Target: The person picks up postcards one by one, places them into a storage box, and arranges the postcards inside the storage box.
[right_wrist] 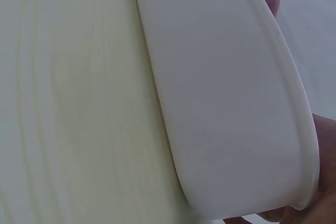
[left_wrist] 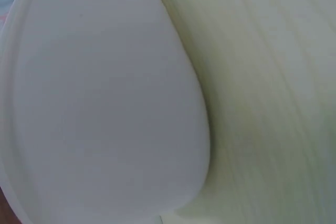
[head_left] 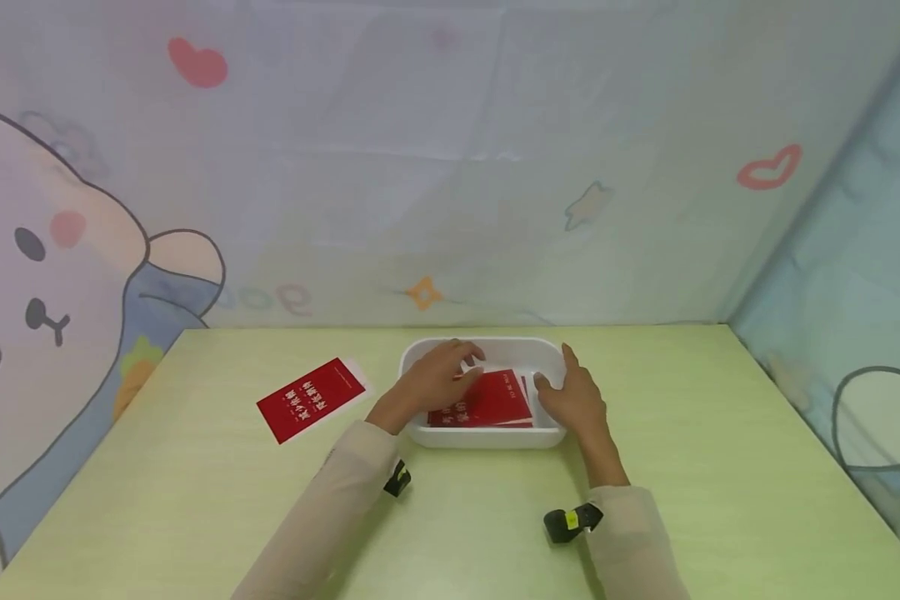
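A white plastic tray (head_left: 487, 438) sits on the table with red printed cards (head_left: 495, 398) inside, one overlapping another. My left hand (head_left: 435, 375) reaches over the tray's left side, its thumb and fingers spread apart above the cards; whether they touch is unclear. At the right end, my right hand (head_left: 576, 400) holds the tray wall, thumb inside and fingers outside. The left wrist view is filled mostly by the tray's outer wall (left_wrist: 115, 103). In the right wrist view, part of my right hand (right_wrist: 326, 166) shows behind the rim.
On the table (head_left: 720, 467), left of the tray, lies a red card (head_left: 311, 400) with white lettering, a pale sheet edge showing beneath it. A printed cloth backdrop (head_left: 450, 167) hangs behind the table's far edge, and another cloth stands at the right.
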